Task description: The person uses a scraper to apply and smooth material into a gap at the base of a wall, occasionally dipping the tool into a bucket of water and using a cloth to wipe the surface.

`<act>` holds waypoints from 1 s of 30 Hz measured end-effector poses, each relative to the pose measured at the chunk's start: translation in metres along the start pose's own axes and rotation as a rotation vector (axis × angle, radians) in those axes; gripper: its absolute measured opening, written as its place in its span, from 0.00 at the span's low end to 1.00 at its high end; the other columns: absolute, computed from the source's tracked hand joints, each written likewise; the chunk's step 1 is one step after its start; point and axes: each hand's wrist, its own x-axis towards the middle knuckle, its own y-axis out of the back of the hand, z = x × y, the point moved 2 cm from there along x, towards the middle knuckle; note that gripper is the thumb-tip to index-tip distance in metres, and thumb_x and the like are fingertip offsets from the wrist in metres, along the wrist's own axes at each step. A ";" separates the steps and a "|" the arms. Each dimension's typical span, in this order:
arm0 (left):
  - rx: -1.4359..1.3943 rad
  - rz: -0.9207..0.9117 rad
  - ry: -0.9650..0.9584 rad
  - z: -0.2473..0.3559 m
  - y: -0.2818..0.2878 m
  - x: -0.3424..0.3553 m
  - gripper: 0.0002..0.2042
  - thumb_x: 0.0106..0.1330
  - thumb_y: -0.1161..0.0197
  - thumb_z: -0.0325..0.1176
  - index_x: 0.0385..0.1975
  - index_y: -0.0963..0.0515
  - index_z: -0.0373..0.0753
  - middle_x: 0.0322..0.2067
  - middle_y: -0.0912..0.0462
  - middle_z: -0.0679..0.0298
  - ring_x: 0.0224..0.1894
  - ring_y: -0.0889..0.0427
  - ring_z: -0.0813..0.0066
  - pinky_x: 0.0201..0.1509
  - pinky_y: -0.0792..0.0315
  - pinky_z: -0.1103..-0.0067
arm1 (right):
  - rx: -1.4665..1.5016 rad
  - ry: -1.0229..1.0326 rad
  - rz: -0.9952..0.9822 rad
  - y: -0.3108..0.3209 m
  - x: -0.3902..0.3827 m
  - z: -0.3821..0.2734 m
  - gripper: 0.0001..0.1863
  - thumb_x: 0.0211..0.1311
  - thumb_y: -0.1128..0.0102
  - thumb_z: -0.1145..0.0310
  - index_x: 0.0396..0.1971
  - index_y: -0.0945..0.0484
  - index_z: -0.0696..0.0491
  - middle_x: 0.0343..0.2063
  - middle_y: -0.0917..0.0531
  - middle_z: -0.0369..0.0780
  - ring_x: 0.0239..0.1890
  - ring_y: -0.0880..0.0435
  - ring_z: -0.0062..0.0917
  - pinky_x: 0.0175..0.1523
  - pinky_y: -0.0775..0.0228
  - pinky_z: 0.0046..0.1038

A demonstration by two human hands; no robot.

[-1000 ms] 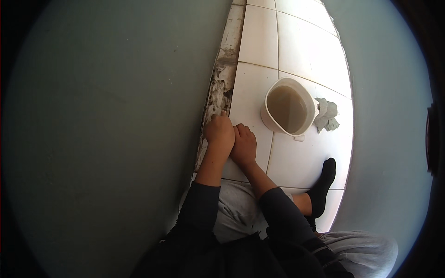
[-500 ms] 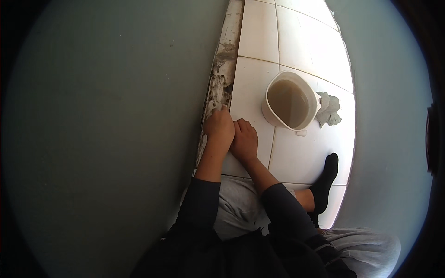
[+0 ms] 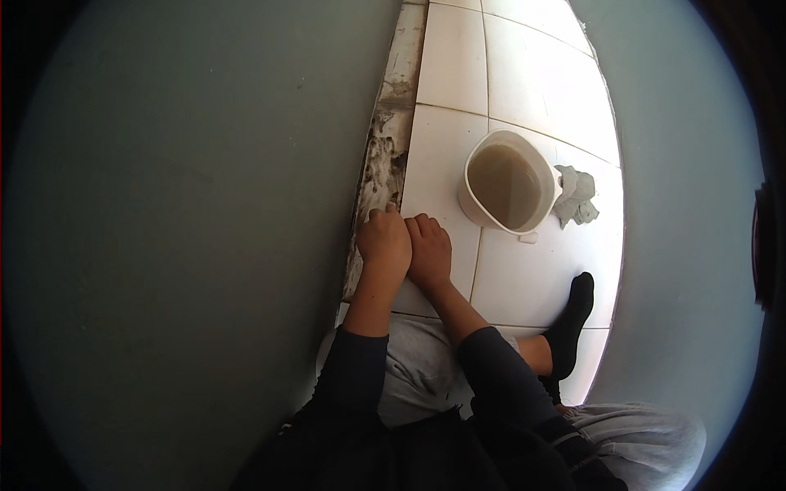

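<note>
My left hand [image 3: 383, 239] is closed over the dirty, black-stained strip [image 3: 377, 176] along the foot of the left wall. Its fingers curl, the thumb points away from me, and anything in its grip is hidden. Close against it, my right hand [image 3: 429, 250] rests by the edge of the white floor tiles [image 3: 446, 168], fingers bent under. What lies beneath those fingers cannot be seen. To the right of my hands stands a white plastic tub [image 3: 483, 214] of murky brownish water [image 3: 503, 188]. A crumpled grey-green cloth [image 3: 576, 196] lies beside its handle.
A dark grey-green wall [image 3: 205, 204] rises close on my left, and a paler wall [image 3: 679, 204] bounds the floor on the right. My black-socked foot [image 3: 571, 326] rests on the tiles near the right wall. The tub is within short reach of my right arm.
My left hand has slid a little nearer to me along the stained strip. My right hand stays nearly where it was. The view has shifted slightly; tub and cloth have not moved.
</note>
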 end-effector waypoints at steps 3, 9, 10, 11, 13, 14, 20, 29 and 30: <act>0.012 0.052 -0.060 -0.005 -0.007 0.001 0.14 0.62 0.53 0.29 0.45 0.30 0.33 0.38 0.25 0.49 0.39 0.21 0.54 0.40 0.25 0.68 | 0.015 0.013 0.001 -0.001 -0.002 0.001 0.08 0.43 0.48 0.70 0.27 0.30 0.51 0.26 0.31 0.37 0.30 0.30 0.29 0.34 0.38 0.31; 0.047 0.069 -0.054 -0.006 -0.008 0.000 0.14 0.61 0.52 0.30 0.45 0.31 0.33 0.37 0.25 0.49 0.39 0.21 0.55 0.39 0.25 0.69 | -0.016 0.021 0.030 -0.001 0.001 0.000 0.08 0.42 0.48 0.71 0.27 0.31 0.51 0.25 0.31 0.38 0.30 0.30 0.30 0.33 0.38 0.31; 0.042 0.068 -0.061 -0.004 -0.010 0.002 0.14 0.61 0.52 0.30 0.45 0.31 0.33 0.37 0.25 0.49 0.39 0.21 0.55 0.39 0.25 0.69 | 0.001 0.022 0.024 0.000 0.002 0.004 0.08 0.42 0.47 0.71 0.27 0.31 0.51 0.25 0.31 0.38 0.30 0.30 0.30 0.33 0.38 0.31; 0.029 0.060 -0.069 -0.009 -0.010 0.000 0.14 0.61 0.52 0.31 0.45 0.31 0.33 0.37 0.25 0.49 0.39 0.21 0.55 0.39 0.25 0.69 | 0.033 0.021 0.014 -0.001 -0.001 0.001 0.08 0.41 0.47 0.71 0.27 0.31 0.51 0.25 0.31 0.38 0.30 0.30 0.30 0.33 0.38 0.31; 0.022 0.048 -0.072 -0.014 -0.012 -0.001 0.14 0.61 0.51 0.31 0.45 0.31 0.33 0.37 0.25 0.49 0.38 0.21 0.54 0.39 0.25 0.69 | 0.017 0.018 0.015 0.000 0.000 0.000 0.09 0.41 0.47 0.71 0.27 0.31 0.51 0.26 0.31 0.38 0.30 0.30 0.30 0.33 0.38 0.31; 0.015 0.087 -0.086 -0.011 -0.008 0.007 0.14 0.60 0.50 0.31 0.45 0.31 0.33 0.37 0.25 0.49 0.38 0.21 0.54 0.38 0.25 0.69 | -0.009 0.030 0.029 -0.001 0.004 0.001 0.09 0.41 0.47 0.71 0.27 0.31 0.51 0.26 0.31 0.38 0.31 0.30 0.30 0.33 0.38 0.31; 0.028 0.064 -0.077 -0.011 -0.012 -0.005 0.15 0.60 0.50 0.32 0.46 0.31 0.32 0.37 0.25 0.49 0.38 0.21 0.54 0.38 0.25 0.70 | 0.031 0.004 0.005 -0.001 -0.001 0.000 0.09 0.41 0.47 0.71 0.27 0.31 0.51 0.26 0.31 0.38 0.31 0.30 0.30 0.34 0.38 0.31; 0.003 0.026 -0.045 -0.005 -0.008 -0.004 0.17 0.62 0.55 0.28 0.50 0.34 0.30 0.38 0.25 0.46 0.40 0.22 0.53 0.41 0.27 0.69 | 0.014 0.030 -0.005 -0.002 0.002 0.001 0.09 0.43 0.47 0.69 0.28 0.31 0.51 0.26 0.31 0.37 0.31 0.30 0.30 0.34 0.38 0.31; -0.028 0.042 -0.058 -0.009 -0.006 -0.001 0.17 0.62 0.56 0.28 0.50 0.34 0.30 0.38 0.25 0.45 0.40 0.22 0.53 0.41 0.27 0.69 | 0.023 0.029 -0.011 -0.002 0.000 -0.001 0.09 0.43 0.47 0.69 0.28 0.31 0.51 0.26 0.31 0.37 0.31 0.30 0.30 0.34 0.38 0.31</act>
